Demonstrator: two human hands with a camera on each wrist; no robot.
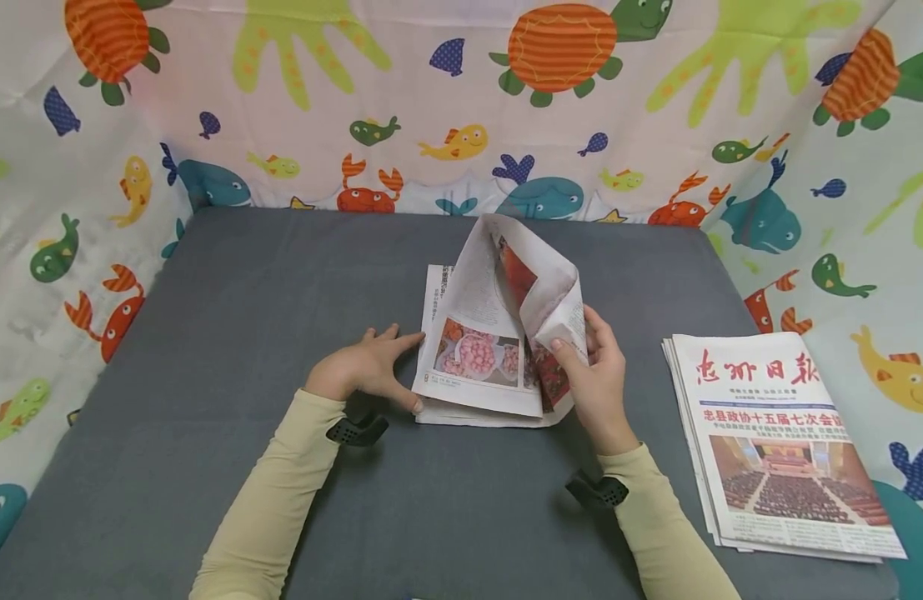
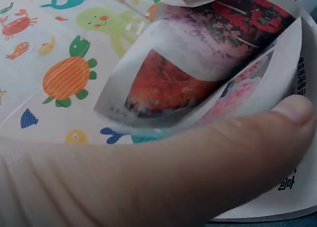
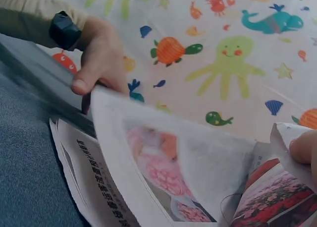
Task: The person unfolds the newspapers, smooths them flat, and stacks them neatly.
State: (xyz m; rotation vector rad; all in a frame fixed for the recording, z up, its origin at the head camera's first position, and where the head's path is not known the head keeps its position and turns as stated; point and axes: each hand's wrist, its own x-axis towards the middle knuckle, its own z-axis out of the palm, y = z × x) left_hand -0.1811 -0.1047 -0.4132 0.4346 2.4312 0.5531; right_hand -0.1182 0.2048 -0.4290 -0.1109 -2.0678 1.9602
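Note:
A folded newspaper (image 1: 472,292) lies in the middle of the grey table, its upper sheet lifted and bent open at the top right. A photo of pink round items (image 1: 478,358) shows on its front; red flower pictures (image 2: 257,14) appear inside the fold in the left wrist view. My right hand (image 1: 599,375) pinches the sheet's right edge between thumb and fingers, crumpling it a little. With fingers spread, my left hand (image 1: 367,371) lies at the paper's left edge, thumb and index finger touching it or very close. Beneath the raised sheet, more printed layers (image 3: 89,172) are visible.
To the right, a stack of newspapers (image 1: 784,450) with red headline characters lies near the table's right edge. The grey cloth tabletop (image 1: 228,333) is bordered by a curtain (image 1: 431,125) printed with sea animals at the back and both sides.

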